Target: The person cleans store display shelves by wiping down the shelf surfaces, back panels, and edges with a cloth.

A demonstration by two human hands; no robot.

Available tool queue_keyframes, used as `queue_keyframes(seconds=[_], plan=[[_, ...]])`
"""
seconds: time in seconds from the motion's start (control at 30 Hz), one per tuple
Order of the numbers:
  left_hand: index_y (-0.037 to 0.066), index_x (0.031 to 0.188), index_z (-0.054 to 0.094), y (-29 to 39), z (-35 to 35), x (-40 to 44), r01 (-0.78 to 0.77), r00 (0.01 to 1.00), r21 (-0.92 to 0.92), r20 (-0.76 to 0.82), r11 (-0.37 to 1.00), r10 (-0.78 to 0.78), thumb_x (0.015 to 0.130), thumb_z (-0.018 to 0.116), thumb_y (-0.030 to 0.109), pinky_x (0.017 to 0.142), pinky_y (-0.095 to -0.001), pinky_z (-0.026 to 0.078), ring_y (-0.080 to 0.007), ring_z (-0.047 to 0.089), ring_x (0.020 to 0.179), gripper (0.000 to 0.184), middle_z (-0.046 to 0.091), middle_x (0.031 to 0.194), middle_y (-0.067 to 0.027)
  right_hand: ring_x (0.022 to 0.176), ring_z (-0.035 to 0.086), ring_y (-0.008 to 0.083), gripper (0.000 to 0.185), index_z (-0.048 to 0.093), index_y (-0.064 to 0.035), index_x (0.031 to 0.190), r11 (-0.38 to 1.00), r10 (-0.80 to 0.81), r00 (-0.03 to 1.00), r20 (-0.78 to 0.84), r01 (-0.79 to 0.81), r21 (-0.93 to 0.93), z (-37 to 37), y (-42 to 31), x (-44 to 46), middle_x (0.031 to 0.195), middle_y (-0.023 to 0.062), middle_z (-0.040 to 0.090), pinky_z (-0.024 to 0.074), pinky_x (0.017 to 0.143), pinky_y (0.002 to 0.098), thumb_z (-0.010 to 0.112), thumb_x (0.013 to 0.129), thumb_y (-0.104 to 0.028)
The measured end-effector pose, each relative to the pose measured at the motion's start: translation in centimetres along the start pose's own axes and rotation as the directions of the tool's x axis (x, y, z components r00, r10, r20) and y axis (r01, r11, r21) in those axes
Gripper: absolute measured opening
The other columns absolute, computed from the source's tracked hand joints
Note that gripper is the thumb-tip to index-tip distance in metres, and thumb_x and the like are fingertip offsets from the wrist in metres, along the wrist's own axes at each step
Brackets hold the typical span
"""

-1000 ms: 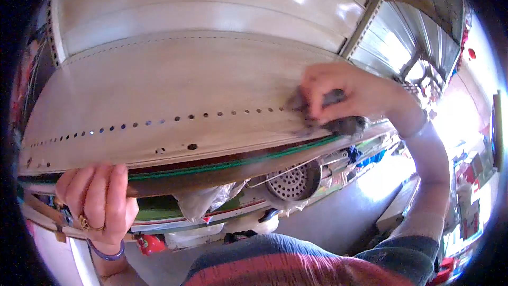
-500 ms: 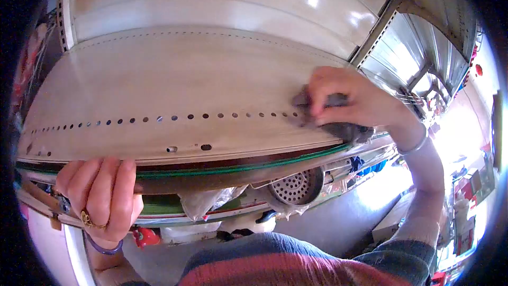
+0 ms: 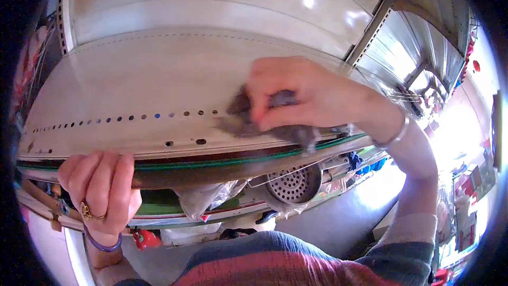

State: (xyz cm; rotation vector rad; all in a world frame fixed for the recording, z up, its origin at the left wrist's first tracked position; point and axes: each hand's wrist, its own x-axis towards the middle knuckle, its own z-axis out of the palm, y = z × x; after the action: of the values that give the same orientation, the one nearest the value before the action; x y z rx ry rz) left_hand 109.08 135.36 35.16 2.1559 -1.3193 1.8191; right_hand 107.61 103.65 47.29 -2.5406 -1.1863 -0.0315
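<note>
A dark grey cloth lies bunched under my right hand, whose fingers are closed on it. The hand presses the cloth against a pale metal shelf, over its row of round holes near the front. Part of the cloth hangs toward the shelf's front edge, and its outline is blurred. At the left, my left hand grips the shelf's front edge, beside a green strip. Its fingers curl over the edge and its thumb is tucked beneath.
Below hang a perforated metal strainer and a clear plastic bag. A red object sits lower left. A slotted upright post stands at the shelf's back right. Boxes are stacked far right.
My right hand has moved left along the shelf with the cloth, now covering holes that were visible before. My left hand keeps its hold on the front edge.
</note>
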Motion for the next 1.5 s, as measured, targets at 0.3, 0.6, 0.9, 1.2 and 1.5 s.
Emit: queue_keyframes(seconds=[0.3,0.6,0.9,1.2,1.5], plan=[[0.004,0.105,0.060,-0.1,-0.2,0.3,-0.001,1.000,-0.044,-0.005,0.999,0.001,0.068,0.057,0.002,0.079,-0.0410,0.042,-0.0228,0.053,0.094,0.037,0.053,0.107,-0.0077,0.082,0.057,0.0242,0.015,0.061,-0.0082,0.076,0.980,0.193,0.981,-0.022,-0.194,-0.049,-1.4,0.3,-4.7,0.080,0.0069,0.059,0.0447,0.074,0.0357,0.067,0.080,-0.021],[0.002,0.099,0.062,0.2,0.8,0.7,0.001,0.988,-0.027,-0.156,1.000,-0.005,0.060,0.061,-0.008,0.072,-0.0413,0.042,-0.0256,0.055,0.087,0.040,0.055,0.100,-0.0077,0.074,0.064,0.0264,0.030,0.068,-0.0067,0.085,0.993,-0.018,0.963,-0.269,-0.013,-0.114,1.4,-0.4,8.0,0.079,0.0117,0.067,0.0505,0.072,0.0372,0.066,0.077,-0.035],[0.003,0.100,0.060,0.5,1.0,0.8,0.005,0.983,0.008,-0.182,1.000,-0.003,0.057,0.066,-0.008,0.073,-0.0422,0.043,-0.0269,0.055,0.086,0.044,0.055,0.096,-0.0082,0.071,0.056,0.0223,0.019,0.060,-0.0029,0.095,0.664,0.188,0.606,-0.773,0.501,0.555,-10.9,1.5,-1.2,0.078,0.0074,0.058,0.0471,0.063,0.0367,0.050,0.087,-0.017],[0.003,0.100,0.059,0.6,1.0,0.6,0.003,0.984,0.001,-0.176,1.000,-0.003,0.054,0.067,-0.007,0.074,-0.0434,0.042,-0.0289,0.053,0.087,0.048,0.054,0.098,-0.0087,0.075,0.060,0.0207,0.030,0.065,0.0054,0.092,0.907,-0.069,0.609,-0.790,0.368,0.204,-2.8,-5.6,11.2,0.080,0.0167,0.065,0.0461,0.073,0.0333,0.057,0.084,-0.022],[0.002,0.110,0.057,1.2,-5.1,3.6,0.237,0.967,-0.327,0.166,0.915,-0.192,0.068,0.073,0.033,0.086,-0.0422,0.041,-0.0320,0.052,0.096,0.055,0.056,0.105,-0.0125,0.074,0.065,0.0302,0.029,0.067,-0.0012,0.078,0.792,-0.413,0.504,-0.758,-0.211,-0.572,-3.6,-3.2,13.0,0.080,0.0183,0.066,0.0529,0.069,0.0418,0.056,0.082,-0.027]])
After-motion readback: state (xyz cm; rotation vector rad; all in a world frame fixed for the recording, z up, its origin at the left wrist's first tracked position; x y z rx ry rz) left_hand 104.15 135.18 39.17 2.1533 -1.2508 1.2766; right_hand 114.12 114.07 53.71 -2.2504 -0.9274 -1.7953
